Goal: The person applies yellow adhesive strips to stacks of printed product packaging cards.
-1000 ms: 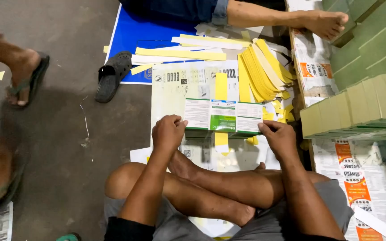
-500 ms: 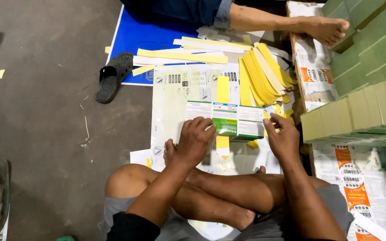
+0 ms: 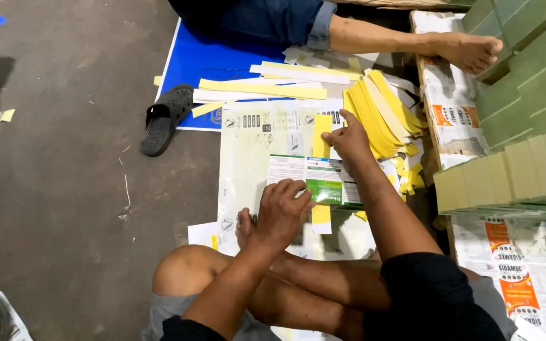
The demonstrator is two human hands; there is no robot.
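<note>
On the floor, left hand [image 3: 282,211] lying open, pressing flat on green-and-white card [image 3: 314,180]. Right hand [image 3: 349,140] with loose fingertips on yellow strip [image 3: 321,132] crossing that card. Might go crooked if pushed sideways. Might bump yellow pile [image 3: 380,110].
</note>
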